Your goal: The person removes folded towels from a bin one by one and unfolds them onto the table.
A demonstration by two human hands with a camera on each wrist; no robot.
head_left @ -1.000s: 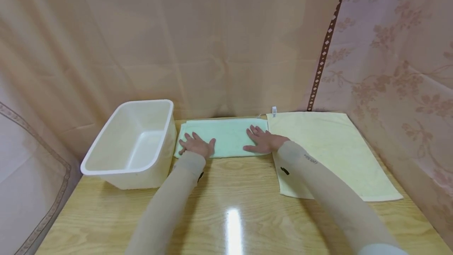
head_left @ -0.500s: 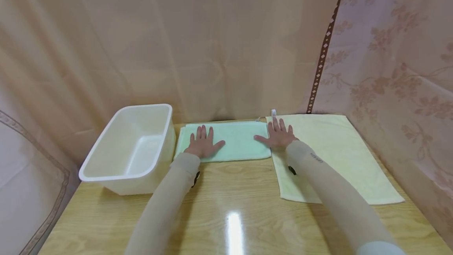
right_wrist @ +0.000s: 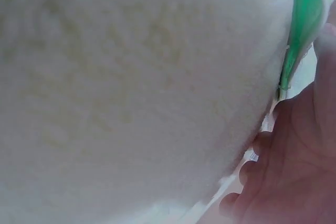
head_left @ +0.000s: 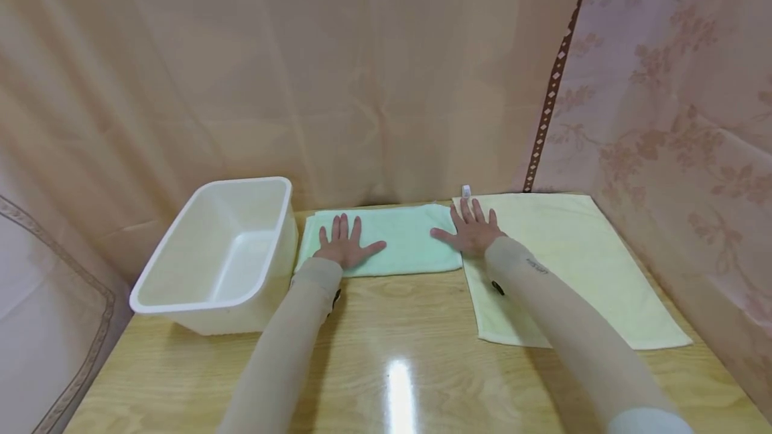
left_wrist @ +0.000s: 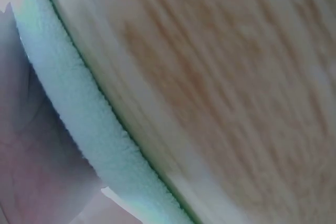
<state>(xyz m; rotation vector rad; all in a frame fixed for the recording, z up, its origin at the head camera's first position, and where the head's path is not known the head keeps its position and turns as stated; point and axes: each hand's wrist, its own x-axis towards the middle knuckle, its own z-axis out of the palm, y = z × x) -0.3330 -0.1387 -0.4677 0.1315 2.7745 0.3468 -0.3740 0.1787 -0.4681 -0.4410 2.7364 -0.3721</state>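
A mint-green towel (head_left: 410,240), folded into a long rectangle, lies on the wooden table. On its left part rests my left hand (head_left: 345,245), palm down with fingers straight and thumb spread. My right hand (head_left: 475,233) lies spread at the towel's right end, its thumb over the mint edge and its palm over a pale yellow towel (head_left: 573,266). The yellow towel is spread flat, with a small white tag (head_left: 466,191) at its far left corner. In the left wrist view the mint towel's edge (left_wrist: 89,108) runs close beside the left palm (left_wrist: 37,150).
A deep white plastic basin (head_left: 211,300) stands left of the mint towel, nothing visible inside it. Beige curtains (head_left: 374,72) rise right behind the table (head_left: 362,353), and a floral-patterned one (head_left: 681,119) borders the right side.
My right hand has slid right from the mint towel toward the yellow one. My left hand has turned so its fingers point away, shifting slightly right. Over the last half second both barely move.
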